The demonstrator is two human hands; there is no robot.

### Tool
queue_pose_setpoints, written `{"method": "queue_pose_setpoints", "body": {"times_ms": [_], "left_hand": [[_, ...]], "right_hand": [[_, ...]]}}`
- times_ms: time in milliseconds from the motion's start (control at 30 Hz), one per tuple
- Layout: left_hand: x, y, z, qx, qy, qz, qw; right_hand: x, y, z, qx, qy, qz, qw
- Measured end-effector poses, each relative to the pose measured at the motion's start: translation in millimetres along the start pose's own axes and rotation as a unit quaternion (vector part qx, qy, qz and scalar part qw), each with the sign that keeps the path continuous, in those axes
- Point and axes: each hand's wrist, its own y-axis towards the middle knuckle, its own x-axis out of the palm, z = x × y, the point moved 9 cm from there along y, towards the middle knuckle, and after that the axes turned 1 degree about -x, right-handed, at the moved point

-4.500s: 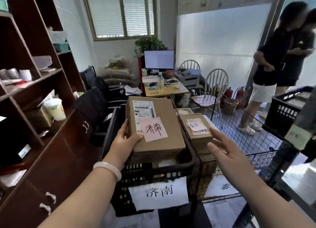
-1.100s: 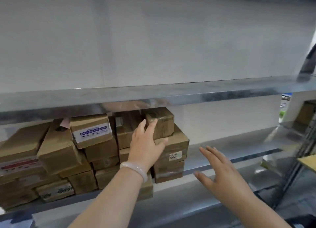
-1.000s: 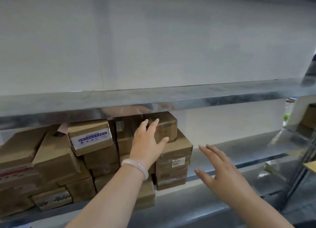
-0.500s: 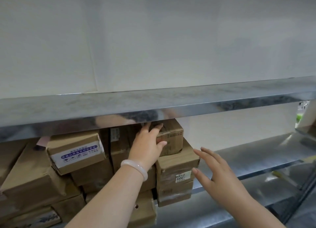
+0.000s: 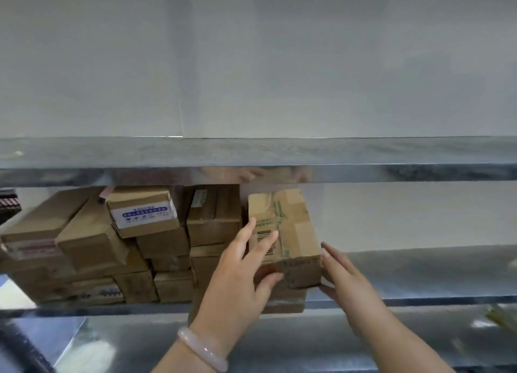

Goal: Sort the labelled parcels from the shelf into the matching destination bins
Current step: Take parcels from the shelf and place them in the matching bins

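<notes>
Cardboard parcel (image 5: 291, 233) at frame centre, right end of stacked boxes (image 5: 112, 247) on metal shelf (image 5: 405, 272), pulled forward, tilted toward camera. Left hand (image 5: 237, 277) clamps parcel's left front corner: fingers spread over top, thumb on front face (pale bangle (image 5: 202, 351) at wrist). Right hand (image 5: 347, 283) lower right of centre, fingers together, extended, touching parcel's lower right edge. Box with blue-printed white label (image 5: 142, 212) upper left of stack. Upper shelf edge (image 5: 363, 160) spans frame.
</notes>
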Motion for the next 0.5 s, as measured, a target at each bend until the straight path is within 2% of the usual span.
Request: {"method": "queue_pose_setpoints", "body": {"times_ms": [100,167,233,300,400,433,500], "left_hand": [[-3.8,-26.6,14.4,-0.043,-0.077,0.023,0.996],[-4.4,-45.3,15.8,-0.102,-0.134,0.016,0.986],[-1.9,-64.7,12.9,-0.184,-0.199,-0.005,0.963],[-3.1,-81.4,8.1,-0.268,-0.287,0.008,0.920],[-18.3,-108.8,2.8,-0.357,-0.333,0.068,0.870],[-23.3,-119.1,-0.7,-0.375,-0.362,0.095,0.848],[-31.3,-139.7,-8.9,-0.391,-0.471,0.148,0.776]], "right_hand": [[16.2,-15.3,13.1,0.060,0.140,-0.072,0.986],[16.0,-25.8,9.1,0.019,0.158,-0.093,0.983],[15.7,-39.4,0.1,-0.057,0.111,-0.111,0.986],[26.8,-57.3,-9.0,-0.127,0.045,-0.145,0.980],[61.1,-88.2,-15.7,-0.194,-0.047,-0.206,0.958],[71.1,-95.6,-16.0,-0.198,-0.047,-0.220,0.954],[84.2,-101.9,-15.1,-0.176,-0.008,-0.230,0.957]]}}
